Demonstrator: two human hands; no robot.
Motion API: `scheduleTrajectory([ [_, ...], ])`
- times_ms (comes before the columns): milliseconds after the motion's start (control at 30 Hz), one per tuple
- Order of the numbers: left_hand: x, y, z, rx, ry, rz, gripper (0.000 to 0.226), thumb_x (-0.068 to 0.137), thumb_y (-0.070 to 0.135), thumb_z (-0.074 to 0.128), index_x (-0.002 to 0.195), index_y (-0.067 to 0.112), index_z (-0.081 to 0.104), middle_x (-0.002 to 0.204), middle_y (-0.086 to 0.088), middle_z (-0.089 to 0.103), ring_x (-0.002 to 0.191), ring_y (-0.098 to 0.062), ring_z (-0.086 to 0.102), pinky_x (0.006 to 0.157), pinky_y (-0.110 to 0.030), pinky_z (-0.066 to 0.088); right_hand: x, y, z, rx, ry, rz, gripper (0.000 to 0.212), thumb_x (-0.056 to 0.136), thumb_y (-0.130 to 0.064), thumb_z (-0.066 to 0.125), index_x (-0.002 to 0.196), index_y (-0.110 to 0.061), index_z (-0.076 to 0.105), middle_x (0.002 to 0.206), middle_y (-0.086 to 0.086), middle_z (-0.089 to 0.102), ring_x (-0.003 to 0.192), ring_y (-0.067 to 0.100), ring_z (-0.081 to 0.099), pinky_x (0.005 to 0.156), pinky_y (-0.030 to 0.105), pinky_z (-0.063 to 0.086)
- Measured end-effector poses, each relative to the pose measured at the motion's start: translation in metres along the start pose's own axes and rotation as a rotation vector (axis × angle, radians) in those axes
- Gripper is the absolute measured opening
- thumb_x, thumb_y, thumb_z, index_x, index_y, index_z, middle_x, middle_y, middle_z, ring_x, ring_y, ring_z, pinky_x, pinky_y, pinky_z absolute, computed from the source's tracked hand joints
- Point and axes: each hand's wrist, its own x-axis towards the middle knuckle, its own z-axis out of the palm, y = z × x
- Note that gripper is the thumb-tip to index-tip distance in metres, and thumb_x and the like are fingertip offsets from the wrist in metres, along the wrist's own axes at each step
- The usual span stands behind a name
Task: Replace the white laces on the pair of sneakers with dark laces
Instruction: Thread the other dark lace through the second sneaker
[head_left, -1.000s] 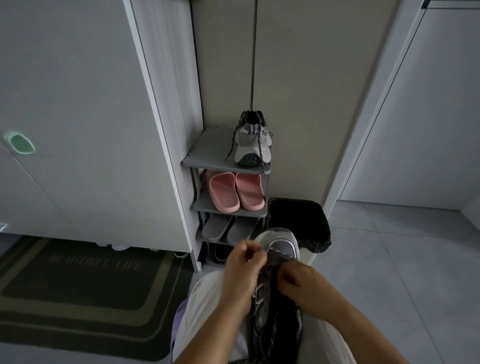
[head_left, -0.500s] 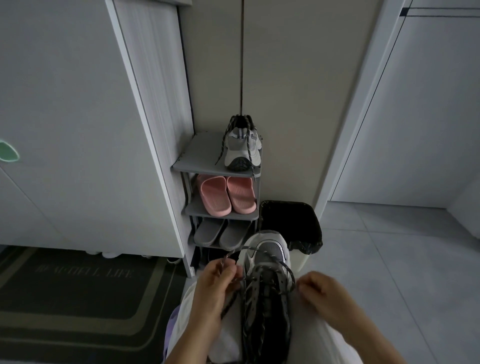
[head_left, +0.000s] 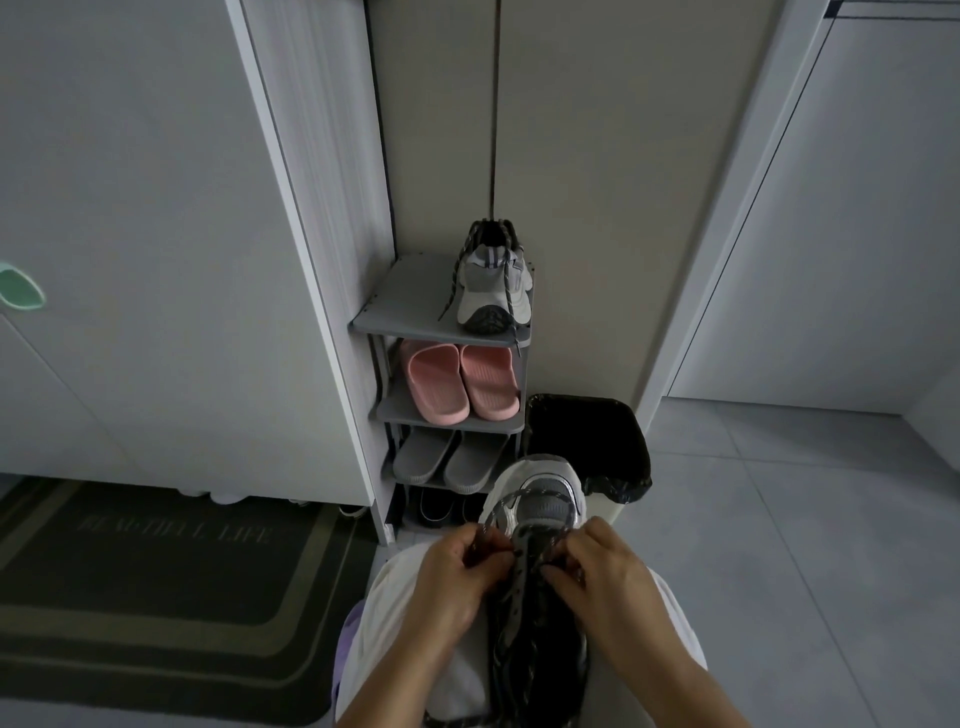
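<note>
Left hand (head_left: 453, 582), right hand (head_left: 610, 579) now close together on dark lace (head_left: 521, 574)

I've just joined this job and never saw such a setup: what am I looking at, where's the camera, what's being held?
No machine here: these are a person's bare hands, filmed by one camera on their head, looking forward and down. A sneaker lies on their lap, toe pointing away. The left hand and right hand each pinch its dark lace. Ahead stands a shoe rack: the other sneaker, dark-laced too, on top; pink slippers and grey slippers below. A black-lined bin stands beside it.
</note>
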Motion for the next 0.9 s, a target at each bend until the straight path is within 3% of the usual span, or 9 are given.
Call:
scheduleTrajectory([
  [167, 0.004, 0.012, 0.001, -0.381, 0.061, -0.067, 0.004, 0.075, 0.008, 0.066, 0.079, 0.007, 0.067, 0.072, -0.005, 0.069, 0.072, -0.018, 0.063, 0.071, -0.026, 0.048, 0.011, 0.003, 0.003, -0.007, -0.026, 0.027, 0.016, 0.090, -0.025, 0.055, 0.086, -0.009, 0.057, 0.085, -0.006, 0.042, 0.073, 0.012, 0.045, 0.058, 0.017, 0.032],
  [267, 0.011, 0.026, -0.015, -0.851, 0.102, -0.035, 0.004, 0.071, 0.012, 0.059, 0.074, 0.009, 0.057, 0.063, -0.005, 0.061, 0.063, -0.018, 0.058, 0.069, -0.031, 0.047, 0.006, 0.010, 0.001, 0.069, -0.062, 0.088, 0.011, 0.092, -0.031, 0.051, 0.087, -0.022, 0.056, 0.087, -0.013, 0.048, 0.080, 0.010, 0.055, 0.070, 0.021, 0.043],
  [333, 0.015, 0.033, -0.032, -0.986, 0.122, 0.043, 0.006, 0.073, 0.008, 0.054, 0.072, 0.013, 0.054, 0.058, -0.002, 0.056, 0.057, -0.015, 0.055, 0.069, -0.031, 0.046, 0.001, 0.013, 0.000, 0.100, -0.091, 0.123, 0.013, 0.090, -0.036, 0.052, 0.077, -0.037, 0.051, 0.087, -0.016, 0.053, 0.081, 0.005, 0.056, 0.075, 0.023, 0.047],
  [467, 0.012, 0.024, -0.053, -0.842, 0.114, 0.182, 0.018, 0.066, 0.012, 0.073, 0.074, 0.017, 0.057, 0.056, -0.002, 0.054, 0.056, -0.015, 0.055, 0.069, -0.030, 0.050, 0.004, 0.014, -0.010, 0.225, -0.060, 0.203, 0.024, 0.088, -0.023, 0.058, 0.068, -0.034, 0.051, 0.080, -0.010, 0.058, 0.076, 0.003, 0.054, 0.066, 0.015, 0.042],
  [533, 0.006, 0.018, -0.049, -0.698, 0.063, 0.190, 0.040, 0.045, 0.030, 0.088, 0.071, 0.016, 0.060, 0.058, -0.002, 0.056, 0.057, -0.014, 0.057, 0.064, -0.025, 0.053, 0.006, 0.013, -0.017, 0.281, -0.068, 0.220, 0.020, 0.088, -0.021, 0.059, 0.070, -0.027, 0.055, 0.079, -0.007, 0.061, 0.073, 0.004, 0.056, 0.062, 0.015, 0.042],
  [600, 0.000, 0.019, -0.041, -0.557, 0.045, 0.180, 0.049, 0.038, 0.029, 0.087, 0.072, 0.011, 0.057, 0.057, 0.001, 0.056, 0.052, -0.010, 0.055, 0.058, -0.022, 0.050, 0.009, 0.012, -0.021, 0.323, -0.104, 0.228, 0.019, 0.088, -0.021, 0.060, 0.070, -0.026, 0.058, 0.075, -0.006, 0.062, 0.067, 0.003, 0.056, 0.060, 0.013, 0.042],
  [733, -0.006, 0.051, -0.022, -0.329, -0.081, 0.282, 0.007, 0.068, 0.010, 0.062, 0.074, 0.014, 0.060, 0.054, 0.001, 0.054, 0.050, -0.011, 0.050, 0.055, -0.024, 0.046, 0.023, 0.002, -0.015, 0.579, -0.061, 0.284, 0.017, 0.087, -0.010, 0.061, 0.072, -0.018, 0.063, 0.059, -0.007, 0.059, 0.053, -0.001, 0.053, 0.052, 0.009, 0.041],
  [833, -0.009, 0.078, -0.012, -0.204, -0.269, 0.337, 0.011, 0.082, 0.001, 0.055, 0.088, 0.009, 0.059, 0.061, -0.002, 0.061, 0.057, -0.015, 0.058, 0.059, -0.025, 0.049, 0.029, -0.002, -0.012, 0.513, -0.159, 0.198, 0.025, 0.086, -0.002, 0.056, 0.067, -0.018, 0.063, 0.054, -0.007, 0.058, 0.053, -0.001, 0.051, 0.053, 0.013, 0.041],
  [900, -0.006, 0.086, -0.005, -0.160, -0.277, 0.324, 0.016, 0.087, -0.009, 0.050, 0.091, 0.006, 0.057, 0.063, -0.002, 0.064, 0.059, -0.014, 0.060, 0.057, -0.022, 0.048, 0.032, -0.002, -0.012, 0.399, -0.288, 0.128, 0.023, 0.086, -0.005, 0.053, 0.067, -0.014, 0.062, 0.062, 0.000, 0.060, 0.058, 0.003, 0.049, 0.063, 0.027, 0.045],
])
